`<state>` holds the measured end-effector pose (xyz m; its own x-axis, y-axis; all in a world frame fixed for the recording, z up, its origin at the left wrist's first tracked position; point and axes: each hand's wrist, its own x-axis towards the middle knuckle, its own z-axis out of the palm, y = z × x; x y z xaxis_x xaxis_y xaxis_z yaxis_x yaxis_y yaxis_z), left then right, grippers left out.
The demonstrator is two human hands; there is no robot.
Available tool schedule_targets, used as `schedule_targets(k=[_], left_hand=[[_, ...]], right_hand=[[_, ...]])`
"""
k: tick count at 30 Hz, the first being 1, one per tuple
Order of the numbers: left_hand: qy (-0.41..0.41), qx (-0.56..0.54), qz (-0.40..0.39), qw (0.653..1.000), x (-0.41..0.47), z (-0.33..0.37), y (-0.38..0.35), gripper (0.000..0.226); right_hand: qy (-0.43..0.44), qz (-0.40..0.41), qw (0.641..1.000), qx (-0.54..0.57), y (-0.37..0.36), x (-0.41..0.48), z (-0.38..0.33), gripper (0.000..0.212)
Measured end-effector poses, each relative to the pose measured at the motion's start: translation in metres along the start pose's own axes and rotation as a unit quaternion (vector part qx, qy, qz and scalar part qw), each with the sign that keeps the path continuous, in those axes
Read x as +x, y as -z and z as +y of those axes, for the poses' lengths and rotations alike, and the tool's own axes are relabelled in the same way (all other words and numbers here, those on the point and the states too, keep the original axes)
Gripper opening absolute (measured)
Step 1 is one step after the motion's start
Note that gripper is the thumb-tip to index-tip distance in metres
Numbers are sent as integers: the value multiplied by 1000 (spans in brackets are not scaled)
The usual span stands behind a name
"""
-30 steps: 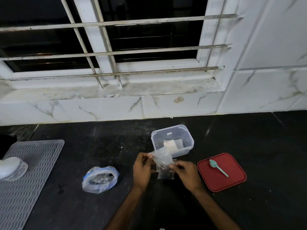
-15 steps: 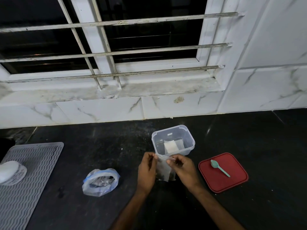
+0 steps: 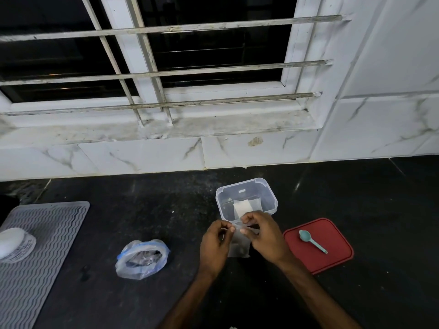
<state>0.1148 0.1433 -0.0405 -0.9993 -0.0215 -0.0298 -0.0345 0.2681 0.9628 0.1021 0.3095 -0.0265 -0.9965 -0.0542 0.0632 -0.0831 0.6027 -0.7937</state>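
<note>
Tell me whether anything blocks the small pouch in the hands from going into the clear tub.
Nothing visible does. Left hand and right hand pinch the small pouch just before the open clear tub; the red lid lies aside.

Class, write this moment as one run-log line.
left hand, right hand: pinching small clear plastic pouch | open clear plastic tub: behind

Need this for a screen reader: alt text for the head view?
Left hand and right hand pinch a small clear pouch over a dark counter, beside an open plastic container and a red lid bearing a spoon.
</note>
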Motion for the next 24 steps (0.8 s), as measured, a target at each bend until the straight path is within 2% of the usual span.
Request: schedule_targets(k=[2, 7, 11, 13, 17, 24], left_hand=[[-15, 3, -4, 1000, 1, 1, -1, 3], [-8, 2, 8, 1000, 1, 3, -3, 6], [-18, 29, 10, 999, 1, 3, -1, 8], [-20, 34, 19, 999, 1, 3, 3, 7], [-2, 20, 38, 999, 1, 1, 7, 22], [27, 17, 46, 998, -3, -14, 2, 9]], right_hand=[[22, -32, 999, -26, 0, 5, -7, 11], [58, 21, 994, -89, -2, 13, -14, 10], [74, 9, 987, -141, -3, 14, -17, 11], [61, 10, 993, -104, -3, 13, -19, 11], [-12, 1, 1000, -4, 1, 11, -12, 6], [-45, -5, 998, -50, -7, 3, -6, 8]])
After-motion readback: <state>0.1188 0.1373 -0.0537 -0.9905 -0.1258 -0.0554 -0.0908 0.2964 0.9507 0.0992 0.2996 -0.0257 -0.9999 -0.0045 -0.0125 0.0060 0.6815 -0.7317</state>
